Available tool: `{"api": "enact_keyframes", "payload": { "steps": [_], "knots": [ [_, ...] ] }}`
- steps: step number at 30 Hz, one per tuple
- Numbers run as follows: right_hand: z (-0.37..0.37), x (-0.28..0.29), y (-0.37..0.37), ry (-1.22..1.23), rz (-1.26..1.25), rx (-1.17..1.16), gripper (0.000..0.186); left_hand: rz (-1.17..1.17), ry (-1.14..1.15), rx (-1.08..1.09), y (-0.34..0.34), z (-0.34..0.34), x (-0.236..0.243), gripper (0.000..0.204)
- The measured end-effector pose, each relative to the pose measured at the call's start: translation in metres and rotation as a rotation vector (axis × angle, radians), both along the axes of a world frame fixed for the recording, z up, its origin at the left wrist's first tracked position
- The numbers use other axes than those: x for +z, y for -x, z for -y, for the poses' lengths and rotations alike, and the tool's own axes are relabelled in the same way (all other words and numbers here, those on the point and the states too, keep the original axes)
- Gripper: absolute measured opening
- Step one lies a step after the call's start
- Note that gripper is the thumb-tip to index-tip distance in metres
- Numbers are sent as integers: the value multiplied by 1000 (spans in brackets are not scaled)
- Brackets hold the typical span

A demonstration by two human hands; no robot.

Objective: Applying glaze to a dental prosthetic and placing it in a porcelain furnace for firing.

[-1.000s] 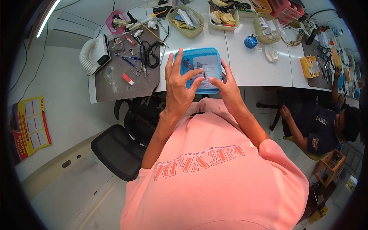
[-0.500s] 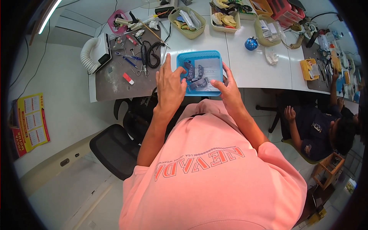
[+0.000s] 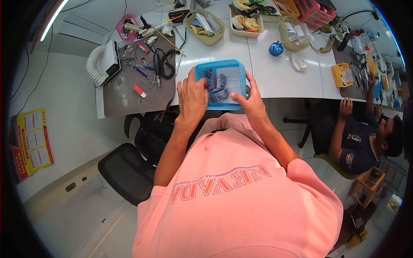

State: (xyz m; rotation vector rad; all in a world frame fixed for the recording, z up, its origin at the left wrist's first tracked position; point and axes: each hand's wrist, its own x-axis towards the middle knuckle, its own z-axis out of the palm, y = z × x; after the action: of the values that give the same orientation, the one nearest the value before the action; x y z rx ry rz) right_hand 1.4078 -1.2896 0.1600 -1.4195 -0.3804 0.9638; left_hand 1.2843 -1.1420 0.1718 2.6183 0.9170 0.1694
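Observation:
A light-blue plastic basket (image 3: 220, 64) is held between my hands at the table's front edge. Inside lie several purple-grey dental models (image 3: 222, 81), with rows of teeth visible, on a white printed paper (image 3: 232, 76). My left hand (image 3: 191, 95) grips the basket's left side, its thumb over the rim beside the models. Around the right side closes my right hand (image 3: 253, 99), thumb over the near right corner and fingers along the outer wall. The fingertips beneath the basket are hidden.
Left on the bench are a corded handpiece (image 3: 157, 69), scissors (image 3: 155, 82), a red-and-white block (image 3: 139, 90) and a white hose unit (image 3: 102, 64). Farther back stand a filled green basket (image 3: 210, 40) and a blue round object (image 3: 275, 48). A black chair (image 3: 124, 172) stands left; a co-worker (image 3: 357, 137) sits right.
My left hand's fingers, raised and spread before, have come down around the basket's left side. The right hand keeps its hold. The whole view has shifted slightly.

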Motion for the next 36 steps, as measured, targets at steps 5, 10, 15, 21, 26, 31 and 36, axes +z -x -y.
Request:
{"api": "enact_keyframes", "payload": {
  "steps": [5, 10, 15, 21, 26, 31, 36],
  "knots": [
    [1, 14, -1, 6, -202, 17, 92, 211, -32, 46, 8, 4, 10, 13],
    [1, 1, 3, -6, -276, -2, 89, 411, -3, 138, 17, 14, 34, 9],
    [-1, 6, 1, -17, -303, -8, 87, 883, 680, 280, 31, 23, 48, 9],
    [-5, 17, 0, -49, -402, -6, 87, 1113, 1058, 264, 44, 20, 52, 13],
    [-6, 7, 0, -55, -448, -30, 87, 1197, 1196, 251, 48, 21, 63, 15],
    [-6, -3, -1, -75, -435, -33, 86, 1229, 1229, 242, 51, 23, 72, 16],
    [-5, 0, -2, -71, -421, -40, 86, 1225, 1324, 238, 51, 25, 77, 19]
  ]
}}
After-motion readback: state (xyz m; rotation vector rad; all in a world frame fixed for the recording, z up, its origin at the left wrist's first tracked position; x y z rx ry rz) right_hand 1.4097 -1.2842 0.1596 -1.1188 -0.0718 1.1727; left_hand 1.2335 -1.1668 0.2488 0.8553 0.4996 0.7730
